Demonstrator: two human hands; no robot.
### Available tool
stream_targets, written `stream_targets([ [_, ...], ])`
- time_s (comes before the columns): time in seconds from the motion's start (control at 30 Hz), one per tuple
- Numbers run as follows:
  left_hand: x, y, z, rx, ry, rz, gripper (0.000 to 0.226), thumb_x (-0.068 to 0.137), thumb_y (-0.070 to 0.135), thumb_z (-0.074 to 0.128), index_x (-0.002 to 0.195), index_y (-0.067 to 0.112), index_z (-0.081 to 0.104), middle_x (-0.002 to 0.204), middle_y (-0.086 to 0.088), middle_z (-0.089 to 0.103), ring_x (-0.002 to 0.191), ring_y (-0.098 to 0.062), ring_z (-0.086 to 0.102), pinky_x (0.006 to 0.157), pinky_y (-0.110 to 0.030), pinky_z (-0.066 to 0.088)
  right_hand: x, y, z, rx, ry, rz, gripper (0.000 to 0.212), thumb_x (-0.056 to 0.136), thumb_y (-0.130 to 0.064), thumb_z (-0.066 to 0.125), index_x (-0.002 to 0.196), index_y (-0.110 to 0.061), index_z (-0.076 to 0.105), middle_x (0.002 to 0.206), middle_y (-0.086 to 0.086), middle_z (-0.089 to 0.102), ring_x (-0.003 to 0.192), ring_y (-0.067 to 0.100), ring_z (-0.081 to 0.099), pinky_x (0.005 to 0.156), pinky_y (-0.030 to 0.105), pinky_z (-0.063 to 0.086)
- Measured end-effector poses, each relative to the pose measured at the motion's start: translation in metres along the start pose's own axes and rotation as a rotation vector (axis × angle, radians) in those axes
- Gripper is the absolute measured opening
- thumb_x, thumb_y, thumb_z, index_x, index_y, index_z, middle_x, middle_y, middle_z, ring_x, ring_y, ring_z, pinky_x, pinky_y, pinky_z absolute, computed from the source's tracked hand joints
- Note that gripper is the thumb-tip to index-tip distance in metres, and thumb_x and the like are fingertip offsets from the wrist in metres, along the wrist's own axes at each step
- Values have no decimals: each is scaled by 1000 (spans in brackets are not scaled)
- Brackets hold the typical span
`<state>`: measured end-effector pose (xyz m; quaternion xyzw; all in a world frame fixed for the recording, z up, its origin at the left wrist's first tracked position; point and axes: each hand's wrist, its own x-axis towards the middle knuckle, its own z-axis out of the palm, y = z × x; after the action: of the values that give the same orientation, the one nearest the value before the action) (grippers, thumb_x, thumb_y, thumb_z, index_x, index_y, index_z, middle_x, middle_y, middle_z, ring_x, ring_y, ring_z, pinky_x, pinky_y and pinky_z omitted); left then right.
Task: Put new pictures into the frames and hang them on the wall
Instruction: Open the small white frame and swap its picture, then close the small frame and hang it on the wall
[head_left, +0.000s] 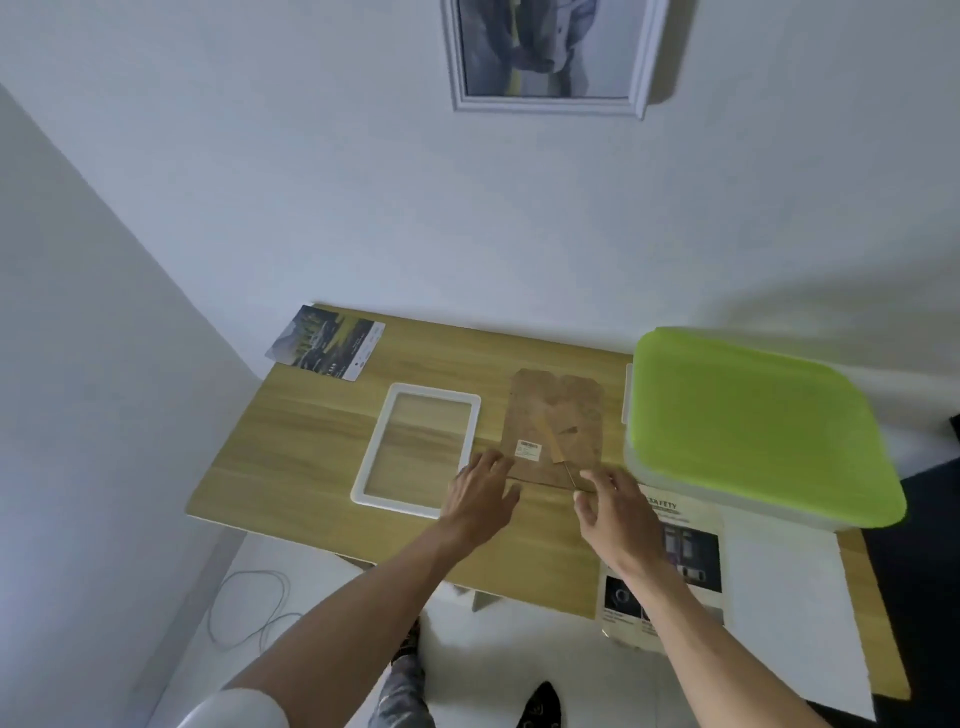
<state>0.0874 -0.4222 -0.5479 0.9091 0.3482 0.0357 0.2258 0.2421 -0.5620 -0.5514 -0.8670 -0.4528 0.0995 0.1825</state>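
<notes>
An empty white picture frame (366, 470) lies flat on the wooden table (291, 447). To its right lies the frame's brown backing board (558, 410), stand side up. My left hand (480, 496) rests with straight fingers on the board's near left corner. My right hand (615, 512) reaches to the board's near right corner with fingers bent; whether it holds the edge is unclear. A picture print (327, 343) lies at the table's far left corner. Another print (691, 556) lies under my right forearm. A framed picture (550, 52) hangs on the wall above.
A plastic box with a green lid (753, 421) stands on the table's right side, close to the backing board. White walls close off the left and the back. A thin cable (249, 608) loops on the floor below the table's left edge.
</notes>
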Motion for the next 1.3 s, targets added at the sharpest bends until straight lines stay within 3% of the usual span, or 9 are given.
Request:
stream_targets([
  [0.3,23,-143,-91,22,91,-242,40,97,31,51,133,14,51,137,-3,48,126,-22,45,87,-40,49,98,-131,32,12,-109,-144,35,97,-34,54,127,-18,59,127,2,58,114,21,58,86,35,53],
  [0.53,62,-245,-125,61,90,-336,41,97,31,52,134,13,49,142,-5,44,129,-24,43,96,-41,45,171,-228,77,-20,-199,-251,38,98,-31,54,132,-13,58,135,5,55,123,23,53,100,37,48],
  [0.77,109,-328,-137,76,70,-299,50,95,26,55,141,12,42,154,-5,33,142,-23,29,117,-36,23,233,-303,130,-124,-376,-294,52,102,-35,46,150,-16,39,160,4,29,146,23,30,118,39,30],
  [0.9,124,-354,-138,117,-26,-279,64,99,38,47,153,11,24,162,-6,16,150,-24,11,121,-39,7,258,-323,155,-187,-416,-337,57,103,-37,45,153,-14,32,163,3,21,149,20,22,119,36,26],
  [1.0,128,-365,-133,136,-104,-270,66,101,44,40,155,13,17,164,-3,9,151,-21,4,122,-40,4,270,-333,165,-234,-457,-357,64,102,-42,45,155,-10,26,165,5,16,151,22,18,120,36,23],
  [1.07,129,-370,-129,140,-88,-240,62,101,43,40,153,14,24,162,-1,16,150,-20,11,122,-39,8,273,-338,171,-260,-489,-356,70,100,-46,49,155,-10,25,164,7,18,150,22,21,119,36,25],
  [1.13,128,-375,-126,186,-14,-149,52,100,40,43,145,14,43,155,-2,36,144,-22,30,118,-37,19,272,-341,174,-277,-513,-337,69,98,-46,53,153,-10,30,163,7,23,147,23,29,114,37,34],
  [1.2,124,-382,-123,219,78,-57,43,98,39,44,126,13,62,137,-3,57,129,-23,51,108,-37,35,269,-343,177,-294,-489,-339,57,99,-41,54,146,-10,42,155,7,38,136,25,46,101,39,48],
  [1.3,116,-392,-120,217,139,32,42,89,45,57,116,15,69,125,-1,65,117,-21,60,100,-38,46,264,-339,180,-346,-412,-393,38,101,-35,50,130,-13,58,136,5,58,114,23,63,85,38,57],
])
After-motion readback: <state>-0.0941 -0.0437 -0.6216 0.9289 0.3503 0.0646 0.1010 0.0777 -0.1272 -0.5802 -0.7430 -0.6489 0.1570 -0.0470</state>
